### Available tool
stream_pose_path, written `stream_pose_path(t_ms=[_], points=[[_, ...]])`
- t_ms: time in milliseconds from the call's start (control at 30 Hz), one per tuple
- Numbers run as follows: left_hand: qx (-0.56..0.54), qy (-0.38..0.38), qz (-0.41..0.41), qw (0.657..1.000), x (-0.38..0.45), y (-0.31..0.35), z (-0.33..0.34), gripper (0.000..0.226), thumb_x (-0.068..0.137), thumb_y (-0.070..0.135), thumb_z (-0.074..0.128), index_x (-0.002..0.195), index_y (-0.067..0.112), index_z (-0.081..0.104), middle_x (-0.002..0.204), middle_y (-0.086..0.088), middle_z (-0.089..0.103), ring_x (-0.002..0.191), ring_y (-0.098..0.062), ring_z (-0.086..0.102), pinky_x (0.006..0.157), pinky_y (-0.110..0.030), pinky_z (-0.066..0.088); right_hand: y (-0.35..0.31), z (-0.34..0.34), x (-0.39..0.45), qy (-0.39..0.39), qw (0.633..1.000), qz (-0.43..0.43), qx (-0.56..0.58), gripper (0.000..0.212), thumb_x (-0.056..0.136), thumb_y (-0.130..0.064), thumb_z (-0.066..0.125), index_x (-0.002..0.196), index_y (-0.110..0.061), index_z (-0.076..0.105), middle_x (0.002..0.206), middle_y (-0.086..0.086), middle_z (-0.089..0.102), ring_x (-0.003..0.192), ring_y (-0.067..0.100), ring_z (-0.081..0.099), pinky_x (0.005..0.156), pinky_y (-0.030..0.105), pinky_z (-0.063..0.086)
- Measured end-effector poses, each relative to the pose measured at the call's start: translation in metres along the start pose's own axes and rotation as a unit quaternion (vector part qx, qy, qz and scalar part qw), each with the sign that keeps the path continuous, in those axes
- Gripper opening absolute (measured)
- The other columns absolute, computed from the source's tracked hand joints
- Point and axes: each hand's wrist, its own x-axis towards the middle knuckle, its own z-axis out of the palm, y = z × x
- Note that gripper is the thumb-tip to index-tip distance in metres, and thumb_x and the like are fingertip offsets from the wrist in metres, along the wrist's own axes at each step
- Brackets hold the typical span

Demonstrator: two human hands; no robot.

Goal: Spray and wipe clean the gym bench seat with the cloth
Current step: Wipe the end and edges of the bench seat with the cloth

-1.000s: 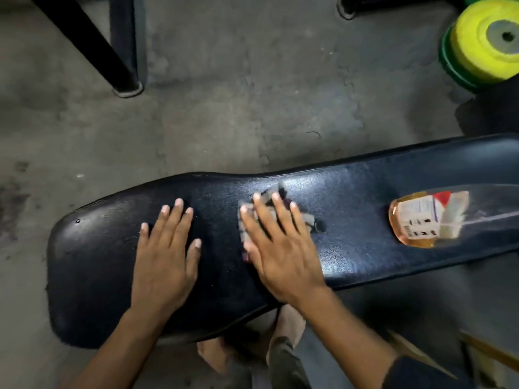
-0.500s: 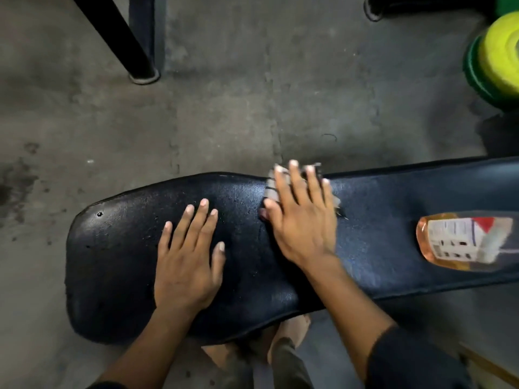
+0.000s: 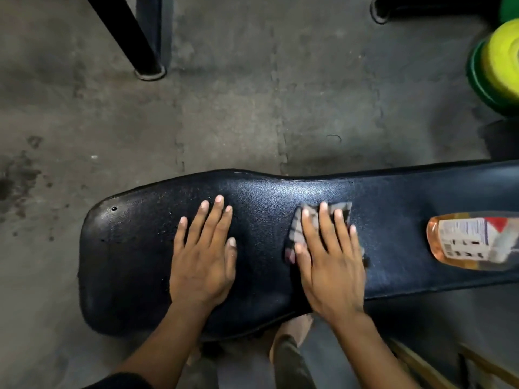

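Note:
The black padded bench seat (image 3: 134, 256) runs across the view from lower left to the right edge. My left hand (image 3: 203, 256) lies flat on it, fingers spread, holding nothing. My right hand (image 3: 328, 256) presses flat on a grey checked cloth (image 3: 297, 231), which shows past the fingertips and the thumb side; most of the cloth is hidden under the palm. A spray bottle (image 3: 471, 240) with orange liquid and a white label lies on its side on the seat to the right of my right hand, partly cut off by the frame edge.
Grey rubber floor mats (image 3: 252, 108) lie beyond the bench. A black metal frame leg (image 3: 140, 40) stands at the upper left. Yellow and green weight plates (image 3: 497, 63) sit at the upper right. My feet (image 3: 292, 332) show under the near edge of the bench.
My right hand with the cloth slid to the far edge of the seat, then back toward me and slightly right. My left hand has stayed flat in place.

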Motion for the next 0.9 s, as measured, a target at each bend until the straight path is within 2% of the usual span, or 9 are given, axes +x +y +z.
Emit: stream_pose_path(t_ms=[167,333,400,467,567,667,767,900], points=[[-0.071,-0.002,-0.009,0.997,0.001,-0.001,-0.006,0.056,0.111,0.036,0.03,0.167,0.03,0.034,0.179,0.015,0.02,0.167,-0.007,0.011,0.136,-0.049,0.014,-0.069,0.003,0.06,0.025,0.999,0.042,0.016,0.065,0.11,-0.047,0.032,0.173,-0.03,0.024,0.182,0.006,0.021,0.168,0.035,0.019,0.134,0.057,0.019],[-0.297,0.022,-0.044,0.953,-0.001,-0.024,-0.021,0.054,0.11,0.03,0.032,0.159,0.018,0.05,0.172,0.007,0.038,0.163,-0.009,0.028,0.137,-0.034,0.009,-0.128,0.029,-0.006,0.014,0.999,-0.046,0.014,0.064,0.113,-0.046,0.032,0.174,-0.03,0.02,0.183,0.004,0.013,0.169,0.032,0.013,0.136,0.055,0.017],[-0.28,0.02,-0.041,0.959,-0.01,-0.051,-0.029,0.052,0.11,0.03,0.035,0.157,0.018,0.053,0.172,0.006,0.039,0.163,-0.01,0.027,0.136,-0.033,0.009,-0.132,0.037,-0.057,-0.006,0.997,-0.076,0.012,0.067,0.111,-0.047,0.036,0.174,-0.031,0.02,0.184,0.002,0.012,0.17,0.03,0.012,0.135,0.055,0.02],[-0.217,0.003,-0.03,0.976,-0.021,-0.084,-0.037,0.053,0.108,0.033,0.036,0.157,0.02,0.053,0.173,0.007,0.037,0.164,-0.009,0.025,0.136,-0.034,0.008,-0.121,0.039,-0.102,-0.019,0.996,-0.089,-0.008,0.064,0.112,-0.051,0.035,0.173,-0.032,0.025,0.183,0.0,0.016,0.169,0.03,0.019,0.132,0.055,0.025],[-0.101,-0.024,0.004,0.995,-0.033,-0.138,-0.048,0.057,0.107,0.039,0.038,0.162,0.027,0.046,0.177,0.012,0.028,0.165,-0.008,0.02,0.136,-0.042,0.01,-0.102,0.03,-0.123,-0.03,0.999,-0.029,-0.03,0.063,0.112,-0.055,0.026,0.17,-0.032,0.033,0.182,-0.001,0.022,0.165,0.03,0.031,0.127,0.059,0.031],[-0.071,-0.016,0.0,0.997,-0.035,-0.167,-0.053,0.059,0.106,0.044,0.039,0.164,0.031,0.04,0.179,0.013,0.024,0.166,-0.009,0.019,0.135,-0.045,0.007,-0.097,0.02,-0.087,-0.02,0.997,0.072,-0.031,0.067,0.109,-0.05,0.031,0.172,-0.027,0.03,0.182,0.003,0.021,0.166,0.033,0.026,0.127,0.066,0.029],[-0.071,0.004,-0.001,0.997,-0.037,-0.169,-0.047,0.06,0.107,0.043,0.039,0.166,0.03,0.038,0.179,0.013,0.023,0.166,-0.008,0.015,0.136,-0.046,0.006,-0.118,0.014,-0.022,0.006,0.99,0.137,-0.016,0.067,0.11,-0.05,0.028,0.173,-0.029,0.023,0.182,0.003,0.018,0.167,0.036,0.022,0.132,0.065,0.019],[-0.081,0.018,-0.001,0.997,-0.038,-0.171,-0.038,0.059,0.108,0.04,0.041,0.166,0.031,0.037,0.179,0.014,0.023,0.166,-0.007,0.015,0.137,-0.046,0.007,-0.176,0.024,0.024,0.008,0.997,0.075,-0.028,0.068,0.111,-0.053,0.024,0.175,-0.034,0.011,0.184,0.002,0.012,0.169,0.034,0.013,0.135,0.059,0.012]])
